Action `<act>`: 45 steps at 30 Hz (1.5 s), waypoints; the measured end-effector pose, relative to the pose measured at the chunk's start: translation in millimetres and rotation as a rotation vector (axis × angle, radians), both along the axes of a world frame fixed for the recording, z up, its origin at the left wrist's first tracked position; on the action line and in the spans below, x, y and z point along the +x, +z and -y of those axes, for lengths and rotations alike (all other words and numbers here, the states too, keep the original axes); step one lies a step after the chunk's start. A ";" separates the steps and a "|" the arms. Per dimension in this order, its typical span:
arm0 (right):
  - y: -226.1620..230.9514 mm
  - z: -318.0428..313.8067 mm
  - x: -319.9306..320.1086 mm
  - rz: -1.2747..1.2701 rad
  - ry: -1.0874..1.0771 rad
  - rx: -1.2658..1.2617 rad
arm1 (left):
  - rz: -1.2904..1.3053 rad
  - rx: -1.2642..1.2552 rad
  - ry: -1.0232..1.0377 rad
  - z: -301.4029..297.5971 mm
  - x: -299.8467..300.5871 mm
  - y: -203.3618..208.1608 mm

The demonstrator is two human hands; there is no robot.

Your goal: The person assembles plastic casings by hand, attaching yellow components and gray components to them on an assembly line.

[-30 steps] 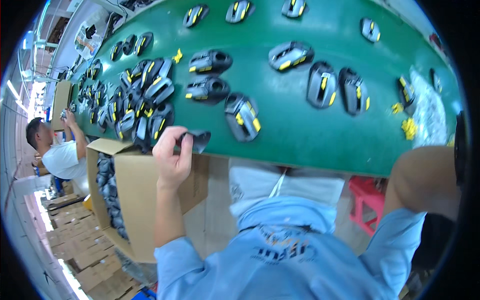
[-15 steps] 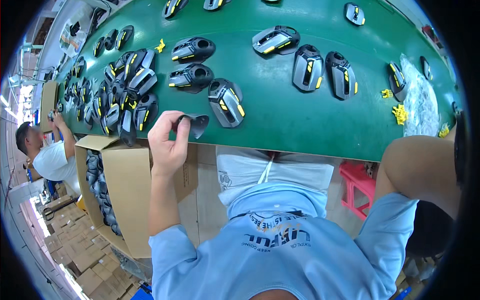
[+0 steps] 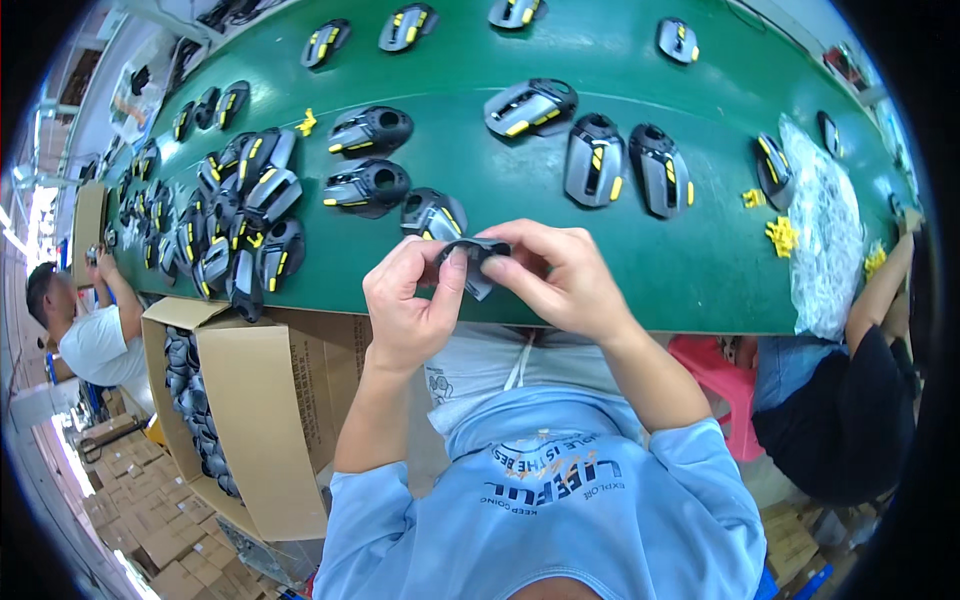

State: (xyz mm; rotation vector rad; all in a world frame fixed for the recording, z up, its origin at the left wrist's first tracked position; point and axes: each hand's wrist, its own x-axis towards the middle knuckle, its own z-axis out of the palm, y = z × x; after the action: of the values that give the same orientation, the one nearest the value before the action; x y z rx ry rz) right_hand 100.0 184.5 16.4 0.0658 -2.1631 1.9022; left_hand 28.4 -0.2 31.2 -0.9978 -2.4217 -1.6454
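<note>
Brown cardboard boxes [image 3: 150, 500] cover the floor at the lower left. Above them a co-worker [image 3: 105, 345] in a white top faces the desk, hands held out in front; what they hold is too small to tell. Next comes an open carton [image 3: 250, 430] below the desk's front edge, filled with dark grey curved parts [image 3: 190, 395]. Beyond it, on the green desk [image 3: 720, 285], lies a heap of black-and-grey shells [image 3: 270, 190] with yellow inserts, many overlapping, and a small yellow part [image 3: 307, 122] lies just right of its upper end. Then two similar shells, an upper one [image 3: 370, 132] and a lower one [image 3: 368, 187], lie side by side, round holes toward the right.

Toward the middle, the left hand [image 3: 410, 310] is clamped on a dark piece [image 3: 480, 287], pinching its left end between thumb and fingers. The piece is held up at the desk's front edge, between both hands, with a shell [image 3: 433, 213] partly hidden behind. The right hand [image 3: 565, 275] also grips it, thumb and fingers closed on its right end.

Further right, a red stool [image 3: 725, 385] stands by the desk. Loose yellow parts [image 3: 781, 237] lie beside clear plastic sheeting [image 3: 825, 230], and a person in black [image 3: 840, 420] sits at the far right.
</note>
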 end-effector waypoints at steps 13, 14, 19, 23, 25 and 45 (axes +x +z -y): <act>-9.3 -63.1 15.5 -0.088 0.171 -0.094 | -0.179 -0.631 0.328 -10.6 -21.8 -38.0; -12.3 -63.3 17.5 -0.083 0.166 -0.092 | -0.171 -0.613 0.200 -11.9 -21.0 -34.2; -11.7 -55.8 18.7 0.138 0.058 -0.254 | -0.099 -0.611 -0.090 -10.0 -23.4 -17.7; -15.3 -53.7 9.0 0.146 0.160 -0.491 | 0.028 -0.330 -0.159 -13.6 -15.3 -25.6; -20.3 -54.7 3.1 0.187 0.206 -0.349 | 0.052 -0.348 -0.168 -15.0 -9.2 -20.6; -29.0 -48.6 0.9 -0.168 0.082 0.304 | 0.130 -0.306 -0.116 -20.2 18.7 -19.8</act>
State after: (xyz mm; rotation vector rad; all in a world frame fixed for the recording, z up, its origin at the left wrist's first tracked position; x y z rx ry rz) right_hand 100.9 233.2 -12.6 0.3628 -2.3430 1.5285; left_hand 47.0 19.9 11.3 -1.1207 -2.8157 -1.4399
